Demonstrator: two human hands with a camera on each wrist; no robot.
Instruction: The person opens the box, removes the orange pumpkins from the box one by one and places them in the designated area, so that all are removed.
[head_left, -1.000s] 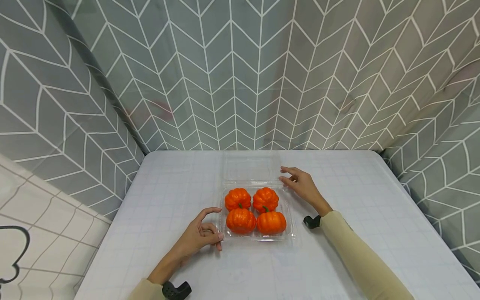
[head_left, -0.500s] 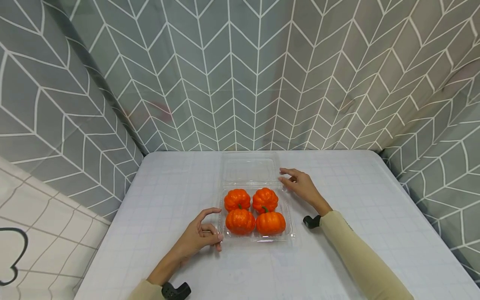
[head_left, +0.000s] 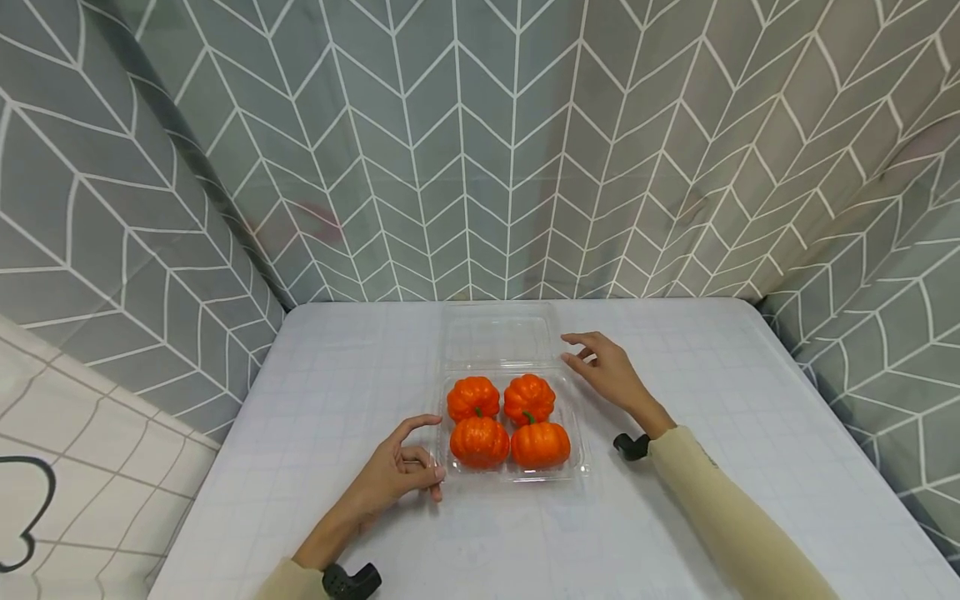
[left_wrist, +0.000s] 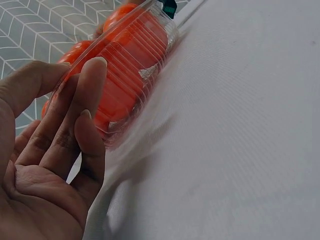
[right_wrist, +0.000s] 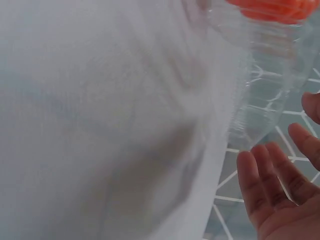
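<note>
An open clear plastic clamshell container [head_left: 581,433] lies on the table, its see-through lid [head_left: 498,333] folded back on the far side. Several small orange pumpkins fill its base; one pumpkin [head_left: 480,442] sits at the near left, another pumpkin [head_left: 540,446] at the near right. My left hand [head_left: 393,471] is at the base's left edge. In the left wrist view its thumb lies at the rim and curled fingers [left_wrist: 92,82] lie against the side wall, pinching the edge. My right hand [head_left: 606,371] hovers beside the lid's right edge, fingers loosely bent, holding nothing.
A white cloth covers the table [head_left: 360,350]. Grey curtains [head_left: 480,150] with white chevron lines stand behind and on both sides. Each wrist carries a black device, such as the black device [head_left: 351,581] on the left wrist.
My right hand and forearm have shifted slightly to the right, a little away from the lid. The left hand, the container and the pumpkins keep their places.
</note>
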